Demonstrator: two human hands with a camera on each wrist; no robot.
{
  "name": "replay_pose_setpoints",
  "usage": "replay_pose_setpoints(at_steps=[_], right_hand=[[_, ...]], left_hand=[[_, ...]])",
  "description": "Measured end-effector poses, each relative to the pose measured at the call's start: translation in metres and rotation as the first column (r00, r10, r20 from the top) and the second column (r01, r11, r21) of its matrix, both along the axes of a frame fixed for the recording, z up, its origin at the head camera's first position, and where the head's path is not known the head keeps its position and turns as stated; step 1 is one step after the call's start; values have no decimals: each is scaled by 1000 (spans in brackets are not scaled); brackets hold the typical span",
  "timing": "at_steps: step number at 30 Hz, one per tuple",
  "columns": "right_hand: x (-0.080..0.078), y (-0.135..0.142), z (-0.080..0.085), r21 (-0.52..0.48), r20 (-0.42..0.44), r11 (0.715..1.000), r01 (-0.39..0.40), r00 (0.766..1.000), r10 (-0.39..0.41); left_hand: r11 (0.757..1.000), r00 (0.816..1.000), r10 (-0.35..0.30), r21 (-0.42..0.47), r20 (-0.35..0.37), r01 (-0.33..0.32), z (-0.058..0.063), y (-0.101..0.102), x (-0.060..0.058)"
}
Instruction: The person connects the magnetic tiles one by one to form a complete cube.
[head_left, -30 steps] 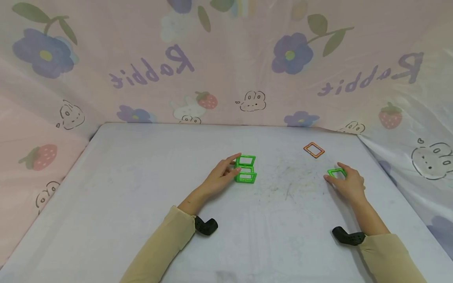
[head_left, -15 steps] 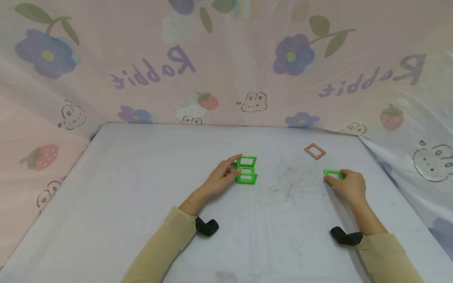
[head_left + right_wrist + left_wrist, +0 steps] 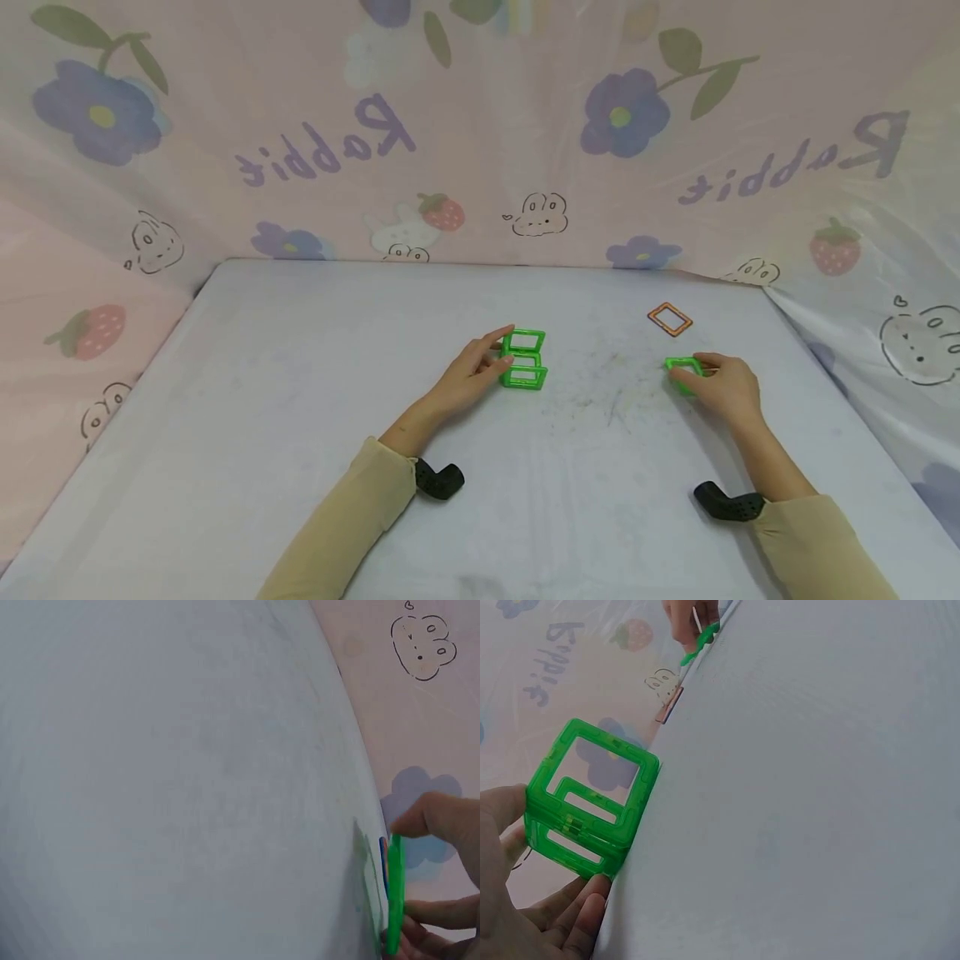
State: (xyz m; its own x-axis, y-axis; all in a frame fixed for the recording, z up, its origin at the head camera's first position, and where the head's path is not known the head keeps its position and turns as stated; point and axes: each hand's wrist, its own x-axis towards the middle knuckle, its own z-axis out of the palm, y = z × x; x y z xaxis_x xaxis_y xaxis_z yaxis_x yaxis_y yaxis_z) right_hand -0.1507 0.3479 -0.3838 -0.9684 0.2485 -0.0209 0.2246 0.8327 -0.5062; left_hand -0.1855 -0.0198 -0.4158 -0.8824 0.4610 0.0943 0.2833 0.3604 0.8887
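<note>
In the head view, my left hand [image 3: 474,375] holds the left side of a small structure of green magnetic tiles [image 3: 523,382], which stands on the table. The left wrist view shows these open-framed square tiles [image 3: 643,799] joined at angles, with fingertips at their near edges. My right hand [image 3: 729,390] pinches a single green square magnetic tile [image 3: 682,362], lifted off the table to the right of the structure. Edge-on in the right wrist view, that green tile [image 3: 395,900] sits between thumb and fingers. An orange magnetic tile [image 3: 670,319] lies flat behind the right hand.
A white-covered table [image 3: 300,358] spreads under both hands. Behind it and along its sides hangs a printed curtain [image 3: 480,125]. Black devices [image 3: 441,482] are worn at both wrists.
My right hand has moved left with the green tile, turning it to face more forward. The left hand and the green structure stay in place.
</note>
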Motion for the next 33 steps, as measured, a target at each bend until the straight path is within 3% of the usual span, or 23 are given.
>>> replay_pose_setpoints(at_steps=[6, 16, 25, 33], right_hand=[[-3, -12, 0, -34, -48, 997, -65, 997, 63], [-7, -25, -2, -91, -81, 991, -103, 992, 96], [-6, -34, -2, -233, -118, 950, -208, 976, 185], [-7, -39, -5, -261, -132, 935, -239, 969, 210]], left_hand=[[1000, 1000, 6, 6, 2, -6, 0, 0, 0], [1000, 1000, 0, 11, 16, 0, 0, 0, -1], [1000, 1000, -4, 13, 11, 4, -1, 0, -1], [1000, 1000, -7, 12, 23, 7, 0, 0, 1]])
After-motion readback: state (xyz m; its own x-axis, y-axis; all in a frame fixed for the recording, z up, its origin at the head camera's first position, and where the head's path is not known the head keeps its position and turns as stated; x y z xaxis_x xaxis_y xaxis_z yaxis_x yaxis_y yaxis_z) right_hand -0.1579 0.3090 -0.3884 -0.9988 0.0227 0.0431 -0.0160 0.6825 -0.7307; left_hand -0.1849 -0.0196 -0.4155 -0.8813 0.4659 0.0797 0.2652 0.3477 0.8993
